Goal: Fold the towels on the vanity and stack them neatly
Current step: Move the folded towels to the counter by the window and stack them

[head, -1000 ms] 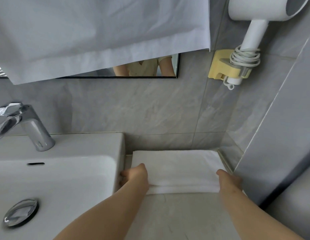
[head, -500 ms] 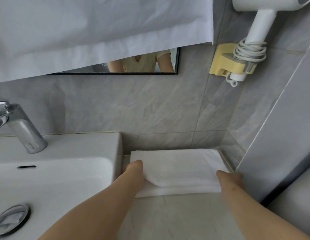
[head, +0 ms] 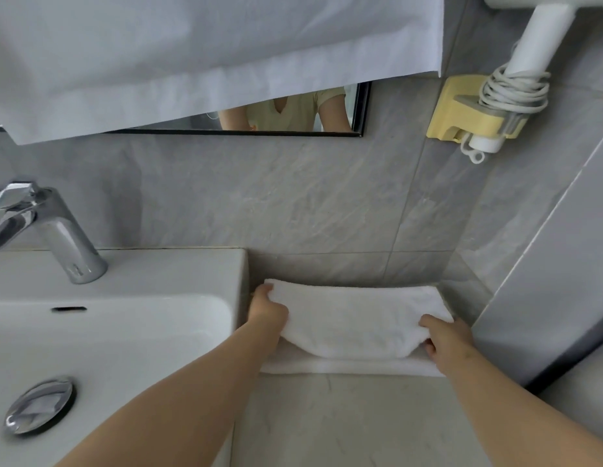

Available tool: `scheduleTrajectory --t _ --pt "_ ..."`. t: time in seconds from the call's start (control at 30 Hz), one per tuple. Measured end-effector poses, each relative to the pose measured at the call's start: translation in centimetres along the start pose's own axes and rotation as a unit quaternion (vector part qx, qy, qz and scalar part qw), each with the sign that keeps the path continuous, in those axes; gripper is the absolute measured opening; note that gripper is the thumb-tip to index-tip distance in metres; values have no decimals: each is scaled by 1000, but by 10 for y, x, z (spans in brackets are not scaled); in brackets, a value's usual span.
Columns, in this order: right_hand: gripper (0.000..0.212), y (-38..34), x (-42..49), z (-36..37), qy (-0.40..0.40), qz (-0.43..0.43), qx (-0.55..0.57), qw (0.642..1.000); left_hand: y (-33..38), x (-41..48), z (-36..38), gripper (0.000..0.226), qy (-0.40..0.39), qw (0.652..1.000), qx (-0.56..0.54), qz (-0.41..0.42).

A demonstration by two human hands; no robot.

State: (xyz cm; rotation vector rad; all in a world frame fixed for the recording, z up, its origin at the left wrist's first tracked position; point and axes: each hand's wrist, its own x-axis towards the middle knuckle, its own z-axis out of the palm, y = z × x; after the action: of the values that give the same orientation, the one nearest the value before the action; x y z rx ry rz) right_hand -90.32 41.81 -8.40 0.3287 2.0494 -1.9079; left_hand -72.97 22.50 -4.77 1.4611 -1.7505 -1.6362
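- You stand over a pale, marbled grey desk (head: 344, 419), with a white sink (head: 131, 332) sunk into its left half and a grey tiled wall (head: 293, 203) rising behind.
- The white towel (head: 354, 318) lies at the back of the desk, between the sink's right side and the wall corner on the right.
- Your left hand (head: 268, 313) grips the towel's left end, fingers closed around the upper layer just beside the sink.
- Your right hand (head: 445, 338) holds the right end, thumb on top and fingers curled under the upper layer.
- The upper layer is lifted and sags in the middle; a lower layer lies flat on the desk beneath it, its front edge showing.
- A chrome faucet (head: 47, 230) stands at the sink's back left, and a chrome drain stopper (head: 39, 404) sits in the basin.
- A black-framed mirror (head: 359, 109) hangs on the wall, mostly covered by a white cloth (head: 192, 55) draped over it.
- On the upper right a white hair dryer (head: 536, 45) rests in a yellow holder (head: 461, 112), its cord coiled around the handle.
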Motion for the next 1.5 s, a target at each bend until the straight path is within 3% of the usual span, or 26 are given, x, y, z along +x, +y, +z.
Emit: scheduleTrajectory --t 0.27,0.57,0.97,1.17,1.5 --pt "15 -54 -94 22 -136 -133 -17 982 39 -56 -33 37 -34 992 -18 121" --pt "19 -91 -232 62 -261 -186 32 947 53 -122 -151 32 74 973 -130 174" --pt "14 -65 -408 161 -501 -198 -42 842 2 -183 -348 27 264 935 -146 187" --pt "10 -43 -479 217 -543 -189 -77 814 -27 -193 -447 29 332 918 -104 191" --pt "11 2 -594 345 -547 -176 -112 811 -83 -162 -640 26 402 899 -8 175"
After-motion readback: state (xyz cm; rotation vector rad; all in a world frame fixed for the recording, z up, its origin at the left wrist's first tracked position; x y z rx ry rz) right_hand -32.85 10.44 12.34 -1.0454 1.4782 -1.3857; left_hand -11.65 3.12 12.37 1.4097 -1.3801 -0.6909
